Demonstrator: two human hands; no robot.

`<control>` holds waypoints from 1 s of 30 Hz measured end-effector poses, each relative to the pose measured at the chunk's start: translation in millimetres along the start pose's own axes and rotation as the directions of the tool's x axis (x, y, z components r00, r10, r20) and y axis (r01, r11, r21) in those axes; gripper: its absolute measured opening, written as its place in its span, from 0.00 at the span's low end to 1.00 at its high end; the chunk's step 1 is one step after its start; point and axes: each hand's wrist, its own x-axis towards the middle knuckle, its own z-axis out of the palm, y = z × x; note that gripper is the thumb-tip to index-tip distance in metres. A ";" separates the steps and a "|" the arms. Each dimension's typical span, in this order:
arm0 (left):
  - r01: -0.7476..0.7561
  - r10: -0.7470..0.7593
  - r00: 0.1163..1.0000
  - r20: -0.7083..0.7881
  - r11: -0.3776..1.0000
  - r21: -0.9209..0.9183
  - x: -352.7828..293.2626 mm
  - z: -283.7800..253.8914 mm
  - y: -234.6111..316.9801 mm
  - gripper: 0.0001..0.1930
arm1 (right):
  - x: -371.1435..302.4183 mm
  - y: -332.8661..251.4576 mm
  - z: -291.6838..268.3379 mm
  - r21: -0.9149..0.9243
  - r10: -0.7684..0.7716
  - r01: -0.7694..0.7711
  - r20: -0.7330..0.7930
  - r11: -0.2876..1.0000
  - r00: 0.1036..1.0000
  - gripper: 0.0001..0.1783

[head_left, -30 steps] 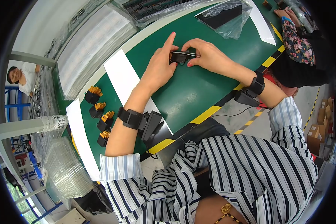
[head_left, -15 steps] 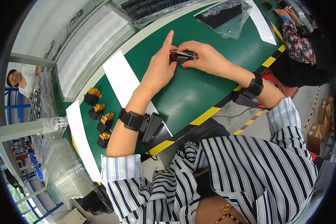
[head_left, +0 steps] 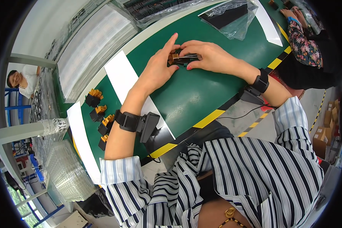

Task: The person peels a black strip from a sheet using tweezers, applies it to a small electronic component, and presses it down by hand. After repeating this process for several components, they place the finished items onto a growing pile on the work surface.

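Note:
Over the green table, my left hand is closed on a small black-and-amber part, thumb below it and index finger pointing up and away. My right hand faces it, pinching thin metal tweezers between thumb and fingers. Their prongs reach left to the amber side of the part; whether they grip anything there is too small to tell. Fingers cover some of the part. Left of my left forearm, several similar black blocks with amber tops stand in a row.
White strips lie across the green table, which has a yellow-black striped edge. A clear bag with a black sheet lies at the far side. Stacked clear trays stand left. A co-worker's patterned sleeve is at right.
The part has turned between my hands, and more of its amber side shows. The tweezers' prongs are seen more clearly. My left forearm has shifted slightly left.

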 end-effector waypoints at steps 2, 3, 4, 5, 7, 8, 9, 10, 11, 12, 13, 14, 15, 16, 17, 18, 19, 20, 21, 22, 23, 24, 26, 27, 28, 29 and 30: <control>0.020 -0.020 1.000 0.006 1.000 0.024 2.5 -1.1 -1.2 0.39 | -1.1 -2.7 5.8 -0.050 0.005 -0.007 -0.037 0.999 0.999 0.16; 0.040 -0.040 0.999 0.012 0.998 0.049 3.9 -1.9 -2.0 0.39 | -0.8 -5.7 7.5 -0.075 0.006 -0.010 -0.056 0.997 0.998 0.16; 0.060 -0.061 0.998 0.017 0.995 0.074 4.5 -2.4 -2.6 0.39 | -0.9 -8.7 8.5 -0.075 0.005 -0.009 -0.056 0.997 0.998 0.16; 0.060 -0.061 0.998 0.015 0.995 0.075 3.8 -2.1 -2.9 0.39 | -1.0 -12.5 9.3 -0.036 0.063 -0.066 -0.076 0.997 0.995 0.16; 0.043 -0.039 0.999 -0.032 0.989 0.141 1.2 1.0 -2.3 0.39 | -0.8 -19.0 9.1 0.042 0.182 -0.179 -0.109 0.983 0.977 0.16; 0.035 -0.026 0.998 -0.054 0.984 0.174 0.4 1.9 -1.8 0.39 | -1.0 -19.3 9.4 0.042 0.183 -0.179 -0.110 0.983 0.977 0.16; 0.034 -0.025 0.998 -0.053 0.984 0.175 -0.1 1.6 -1.9 0.39 | -1.5 -19.3 10.3 0.008 0.185 -0.185 -0.084 0.983 0.979 0.16; 0.038 -0.033 0.999 -0.043 0.993 0.113 -0.8 0.4 -2.3 0.39 | -1.8 -19.1 11.2 -0.026 0.188 -0.190 -0.057 0.981 0.980 0.16; 0.042 -0.041 0.999 -0.032 0.998 0.051 -1.5 -1.2 -2.5 0.39 | -1.9 -19.1 11.9 -0.061 0.192 -0.193 -0.031 0.979 0.981 0.16; 0.048 -0.049 0.999 -0.021 0.999 -0.011 -2.3 -2.7 -2.5 0.38 | -1.3 -19.3 12.6 -0.061 0.191 -0.193 -0.032 0.979 0.981 0.16; 0.047 -0.048 0.999 -0.021 0.999 -0.010 -3.2 -4.2 -2.4 0.38 | 0.0 -19.7 13.4 -0.059 0.198 -0.199 -0.029 0.978 0.980 0.16; 0.070 -0.070 0.997 -0.012 0.997 -0.019 -4.0 -5.9 -2.4 0.38 | 1.3 -20.1 14.0 -0.058 0.204 -0.205 -0.026 0.977 0.979 0.16; 0.092 -0.093 0.996 -0.004 0.995 -0.027 -4.6 -7.1 -2.2 0.38 | 2.0 -20.1 14.2 -0.057 0.211 -0.212 -0.023 0.976 0.977 0.15; 0.114 -0.114 0.993 0.006 0.993 -0.035 -4.7 -7.4 -1.8 0.38 | 2.2 -19.1 14.3 -0.059 0.211 -0.213 -0.025 0.975 0.977 0.15; 0.115 -0.115 0.993 0.003 0.993 -0.032 -6.0 -7.8 -1.5 0.38 | 4.1 -18.1 16.0 -0.040 0.182 -0.183 -0.033 0.982 0.983 0.15; 0.132 -0.133 0.991 -0.022 0.991 -0.032 -7.0 -6.8 -1.1 0.38 | 6.3 -18.2 16.9 -0.021 0.154 -0.155 -0.041 0.988 0.987 0.14; 0.149 -0.150 0.988 -0.047 0.988 -0.034 -7.7 -5.2 -0.9 0.38 | 7.6 -18.4 17.4 -0.002 0.126 -0.126 -0.051 0.992 0.991 0.14; 0.165 -0.167 0.983 -0.071 0.986 -0.036 -8.6 -4.0 -1.0 0.38 | 6.7 -18.9 16.5 -0.002 0.123 -0.124 -0.052 0.992 0.991 0.14; 0.164 -0.166 0.983 -0.072 0.986 -0.034 -10.2 -3.0 -1.6 0.38 | 4.3 -20.8 13.5 -0.002 0.158 -0.158 -0.082 0.987 0.984 0.14; 0.138 -0.136 0.986 -0.100 0.990 0.015 -12.1 -1.6 -1.8 0.38 | 2.0 -22.9 10.2 -0.001 0.192 -0.194 -0.111 0.981 0.975 0.13; 0.114 -0.105 0.986 -0.126 0.991 0.064 -13.6 -0.4 -1.8 0.38 | 1.2 -23.9 8.8 0.001 0.227 -0.229 -0.140 0.973 0.964 0.13; 0.090 -0.073 0.986 -0.151 0.989 0.115 -14.1 0.5 -2.0 0.37 | 1.7 -23.9 9.2 0.001 0.226 -0.228 -0.139 0.974 0.964 0.13; 0.111 -0.095 0.983 -0.157 0.989 0.094 -12.6 1.4 -2.4 0.37 | 3.3 -23.8 10.9 0.063 0.276 -0.271 -0.093 0.961 0.957 0.13; 0.129 -0.116 0.980 -0.159 0.989 0.072 -10.9 1.7 -0.7 0.37 | 3.5 -23.7 11.2 0.092 0.301 -0.294 -0.070 0.951 0.951 0.13; 0.148 -0.138 0.977 -0.162 0.988 0.050 -9.7 1.9 0.2 0.37 | 3.6 -23.3 12.0 0.092 0.302 -0.295 -0.071 0.951 0.951 0.13; 0.147 -0.137 0.977 -0.161 0.988 0.050 -8.9 2.2 -0.1 0.37 | 3.9 -22.8 13.4 0.087 0.297 -0.291 -0.081 0.953 0.951 0.13; 0.144 -0.134 0.978 -0.163 0.988 0.052 -8.4 2.4 -0.9 0.37 | 4.2 -22.3 14.7 0.082 0.293 -0.286 -0.091 0.955 0.952 0.12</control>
